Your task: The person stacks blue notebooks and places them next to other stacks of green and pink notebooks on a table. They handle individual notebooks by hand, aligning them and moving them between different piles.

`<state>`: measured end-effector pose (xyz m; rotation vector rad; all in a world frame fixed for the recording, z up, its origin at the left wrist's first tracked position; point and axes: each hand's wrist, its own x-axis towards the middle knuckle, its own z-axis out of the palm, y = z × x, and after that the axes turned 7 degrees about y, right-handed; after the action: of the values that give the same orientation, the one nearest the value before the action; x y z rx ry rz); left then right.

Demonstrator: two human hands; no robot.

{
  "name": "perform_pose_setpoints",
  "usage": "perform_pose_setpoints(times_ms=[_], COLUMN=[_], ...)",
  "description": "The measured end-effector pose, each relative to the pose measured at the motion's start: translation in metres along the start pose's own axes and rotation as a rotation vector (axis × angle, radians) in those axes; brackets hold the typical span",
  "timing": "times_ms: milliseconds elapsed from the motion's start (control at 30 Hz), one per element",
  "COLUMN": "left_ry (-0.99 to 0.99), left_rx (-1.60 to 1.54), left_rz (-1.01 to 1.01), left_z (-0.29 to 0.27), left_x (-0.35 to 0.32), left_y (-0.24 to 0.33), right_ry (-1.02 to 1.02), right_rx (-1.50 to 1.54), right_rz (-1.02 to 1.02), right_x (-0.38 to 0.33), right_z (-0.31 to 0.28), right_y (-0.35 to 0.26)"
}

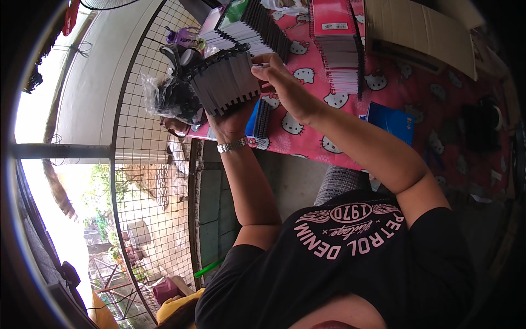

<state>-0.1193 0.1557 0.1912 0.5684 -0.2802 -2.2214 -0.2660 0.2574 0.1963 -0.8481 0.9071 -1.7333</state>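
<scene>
A bundle of dark grey plastic binding combs (227, 82) is raised over the left end of the table, its toothed edges showing above and below. My left hand (233, 119) supports the bundle from underneath, with most of its fingers hidden behind it. At the bundle's right side is my right hand (279, 82), fingers apart and slightly curved; whether they touch the combs is hard to tell. Just below the bundle lies a dark blue spiral notebook stack (258, 119). Beside the bundle on the left sits a clear plastic bag (170, 98) with black contents.
Stacks of spiral notebooks (249, 27) and pink-covered notebooks (337, 49) stand on the pink patterned tablecloth (312, 134). An open cardboard box (422, 35) is at the back right, a blue notebook (390, 123) nearer. A purple bottle (183, 37) stands by the wire mesh (139, 126).
</scene>
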Motion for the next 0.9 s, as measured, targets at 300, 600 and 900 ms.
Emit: perform_pose_setpoints(times_ms=[300, 600, 900], left_ry=[-0.031, -0.027, -0.106], left_rx=[0.046, 0.069, -0.044], left_rz=[0.025, 0.046, 0.009], left_z=[0.006, -0.004, -0.009], left_x=[-0.008, -0.003, -0.019], left_y=[-0.001, 0.01, 0.019], right_ry=[-0.02, -0.02, -0.073], right_rx=[0.089, 0.052, -0.091], right_rz=[0.057, 0.05, 0.048], right_x=[0.001, 0.01, 0.021], right_z=[0.0, 0.005, -0.013], right_y=[-0.002, 0.008, 0.008])
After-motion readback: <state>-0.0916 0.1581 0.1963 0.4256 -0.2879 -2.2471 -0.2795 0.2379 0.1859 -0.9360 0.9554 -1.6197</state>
